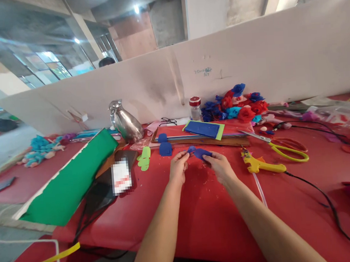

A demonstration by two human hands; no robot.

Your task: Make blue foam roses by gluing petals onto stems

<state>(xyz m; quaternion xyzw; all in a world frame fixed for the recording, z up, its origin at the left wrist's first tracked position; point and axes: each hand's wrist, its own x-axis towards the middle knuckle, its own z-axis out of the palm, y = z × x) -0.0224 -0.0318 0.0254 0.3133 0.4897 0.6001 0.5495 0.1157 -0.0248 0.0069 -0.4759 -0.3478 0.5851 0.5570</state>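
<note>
Above the red table, my left hand [180,165] pinches one end of a small blue petal-like piece [202,154]. Its other side is gripped by my right hand [220,164], thumb and fingers closed on it. The piece looks like paper or thin foam; I cannot tell which. Beyond my left hand lie blue cut pieces [165,149] with rounded ends, and light green cut pieces [144,158] are left of them. To the right of my right hand rests a yellow glue gun [261,163], with yellow-handled scissors [287,149] behind it.
A steel jug [127,124] and a red-lidded jar [195,109] stand near the white partition [147,81]. Red and blue artificial flowers [239,104] lie at the back. Blue and green sheets [203,129] top a stack. A green board [70,180] slants at left; a black cable [320,192] crosses the right.
</note>
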